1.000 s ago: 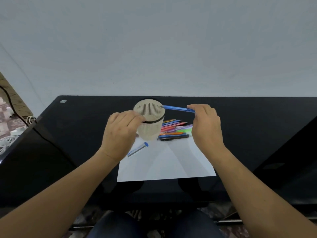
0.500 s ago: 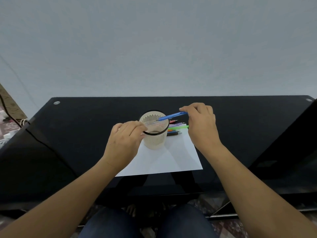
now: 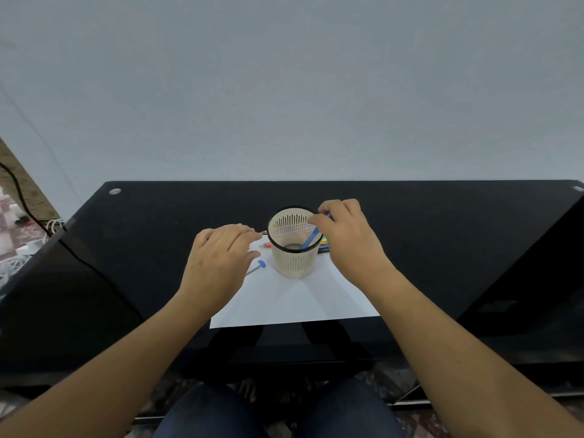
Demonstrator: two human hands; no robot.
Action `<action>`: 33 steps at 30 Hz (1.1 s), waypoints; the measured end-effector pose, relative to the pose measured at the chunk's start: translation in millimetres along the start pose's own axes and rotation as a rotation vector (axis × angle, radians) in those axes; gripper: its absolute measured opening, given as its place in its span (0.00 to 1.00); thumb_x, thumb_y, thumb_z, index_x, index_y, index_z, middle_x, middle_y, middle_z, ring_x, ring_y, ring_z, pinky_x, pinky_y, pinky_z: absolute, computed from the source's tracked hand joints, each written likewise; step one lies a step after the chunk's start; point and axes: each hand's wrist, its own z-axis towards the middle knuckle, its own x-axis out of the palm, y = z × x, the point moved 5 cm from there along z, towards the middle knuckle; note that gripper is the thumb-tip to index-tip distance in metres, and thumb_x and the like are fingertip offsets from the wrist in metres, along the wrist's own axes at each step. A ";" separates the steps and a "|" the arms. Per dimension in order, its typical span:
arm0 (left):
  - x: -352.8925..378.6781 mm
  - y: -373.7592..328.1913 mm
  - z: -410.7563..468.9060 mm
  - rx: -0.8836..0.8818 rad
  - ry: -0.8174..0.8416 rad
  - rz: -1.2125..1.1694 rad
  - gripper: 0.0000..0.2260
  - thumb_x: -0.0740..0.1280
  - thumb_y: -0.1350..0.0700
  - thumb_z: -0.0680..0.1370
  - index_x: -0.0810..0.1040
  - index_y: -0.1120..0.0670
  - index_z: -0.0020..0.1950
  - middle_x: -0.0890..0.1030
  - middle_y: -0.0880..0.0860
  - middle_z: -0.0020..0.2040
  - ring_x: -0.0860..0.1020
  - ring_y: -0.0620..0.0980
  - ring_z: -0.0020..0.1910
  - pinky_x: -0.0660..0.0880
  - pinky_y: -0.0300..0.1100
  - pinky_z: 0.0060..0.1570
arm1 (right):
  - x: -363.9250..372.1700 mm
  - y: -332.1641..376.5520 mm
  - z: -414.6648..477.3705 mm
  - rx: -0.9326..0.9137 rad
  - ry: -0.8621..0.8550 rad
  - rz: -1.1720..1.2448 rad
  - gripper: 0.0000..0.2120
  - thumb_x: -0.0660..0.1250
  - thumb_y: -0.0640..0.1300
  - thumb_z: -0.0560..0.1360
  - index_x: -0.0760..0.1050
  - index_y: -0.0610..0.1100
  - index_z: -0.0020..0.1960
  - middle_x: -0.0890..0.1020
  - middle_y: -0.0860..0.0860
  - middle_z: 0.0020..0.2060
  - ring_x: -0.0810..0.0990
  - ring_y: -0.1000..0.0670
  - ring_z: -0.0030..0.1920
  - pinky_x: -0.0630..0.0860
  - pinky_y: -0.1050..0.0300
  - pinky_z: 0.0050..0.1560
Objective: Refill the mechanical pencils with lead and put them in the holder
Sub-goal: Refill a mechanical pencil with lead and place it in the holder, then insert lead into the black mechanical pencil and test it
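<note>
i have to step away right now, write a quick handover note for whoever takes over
Right hand pinches the top of the blue pencil, its tip down inside the holder.
Left hand open beside the holder, holding nothing.
Lead tube lies on the paper left of the holder.
Done: blue pencil nearly in.
Left: release it, then refill and store the other pencils lying behind the holder.
</note>
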 end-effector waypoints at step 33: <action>12.0 11.8 -7.0 -0.086 -0.007 0.012 0.16 0.76 0.53 0.69 0.81 0.54 0.55 0.83 0.53 0.52 0.81 0.56 0.51 0.75 0.52 0.52 | 5.8 -4.3 0.9 0.046 0.008 0.207 0.08 0.64 0.41 0.78 0.76 0.42 0.56 0.75 0.47 0.52 0.73 0.47 0.51 0.78 0.53 0.43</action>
